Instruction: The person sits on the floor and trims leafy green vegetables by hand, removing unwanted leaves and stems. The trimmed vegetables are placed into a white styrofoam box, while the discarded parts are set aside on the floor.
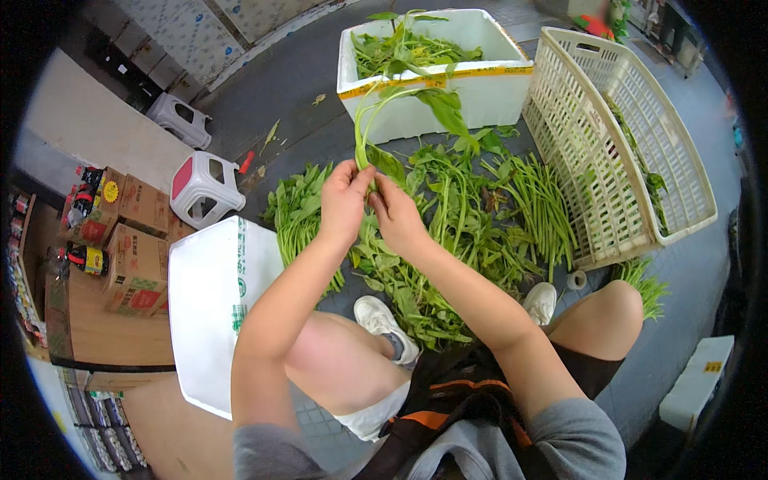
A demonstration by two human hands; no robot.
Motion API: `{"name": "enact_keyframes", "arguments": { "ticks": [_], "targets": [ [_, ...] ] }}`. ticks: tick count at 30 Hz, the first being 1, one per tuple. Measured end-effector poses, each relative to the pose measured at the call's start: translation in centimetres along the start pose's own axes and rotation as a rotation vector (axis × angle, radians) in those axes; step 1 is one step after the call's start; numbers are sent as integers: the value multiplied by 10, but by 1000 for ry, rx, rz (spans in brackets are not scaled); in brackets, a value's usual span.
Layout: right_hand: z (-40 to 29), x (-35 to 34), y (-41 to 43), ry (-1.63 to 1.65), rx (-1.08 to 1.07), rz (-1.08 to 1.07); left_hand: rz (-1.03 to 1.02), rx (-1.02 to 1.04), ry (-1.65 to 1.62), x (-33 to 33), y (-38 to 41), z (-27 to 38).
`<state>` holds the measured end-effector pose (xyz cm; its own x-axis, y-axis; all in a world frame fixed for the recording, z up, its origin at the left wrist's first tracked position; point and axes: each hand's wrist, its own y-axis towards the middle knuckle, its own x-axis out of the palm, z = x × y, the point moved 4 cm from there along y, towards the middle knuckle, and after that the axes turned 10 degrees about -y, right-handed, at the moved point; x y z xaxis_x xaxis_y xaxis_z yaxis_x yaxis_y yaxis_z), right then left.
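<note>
Both my hands meet in front of me around a few leafy green stems [362, 129], whose leaves droop to the right before a white foam box. My left hand [347, 195] grips the stems near their lower part. Pressed close beside it, my right hand [393, 210] pinches the same stems with its fingertips; the cut ends are hidden by the fingers. Beneath the hands, a loose heap of leafy greens [444, 240] spreads over the dark floor. Neater bundles lie on either side: one at left [303, 210], another with aligned stems at right [540, 207].
The white foam box [432, 111] behind the heap holds more greens. A cream plastic crate [564, 162] stands at right, a tape roll [576, 280] near its foot. At left are another foam box [204, 300], a plastic stool [207, 186] and cardboard cartons [138, 270]. My shoes flank the heap.
</note>
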<state>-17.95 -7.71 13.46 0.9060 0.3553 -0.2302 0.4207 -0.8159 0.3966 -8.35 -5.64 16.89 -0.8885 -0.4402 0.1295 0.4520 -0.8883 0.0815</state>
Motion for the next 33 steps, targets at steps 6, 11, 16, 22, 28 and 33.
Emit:
{"name": "enact_keyframes", "arguments": {
  "ticks": [6,11,16,22,28,33],
  "targets": [
    [4,-6,-18,-244,-22,-120,30,-42,-119,-20,-1,-7],
    [26,-7,-38,-337,-260,-213,60,-171,-204,-32,9,-18],
    [37,5,-56,12,125,-276,36,-117,-476,-37,20,-17],
    [62,16,-59,234,471,-477,61,-84,-495,-46,26,-21],
    [45,13,-45,303,514,-467,71,-76,-507,-37,24,-23],
    [61,21,-48,259,477,-459,121,-76,-476,-36,26,-24]
  ]
}}
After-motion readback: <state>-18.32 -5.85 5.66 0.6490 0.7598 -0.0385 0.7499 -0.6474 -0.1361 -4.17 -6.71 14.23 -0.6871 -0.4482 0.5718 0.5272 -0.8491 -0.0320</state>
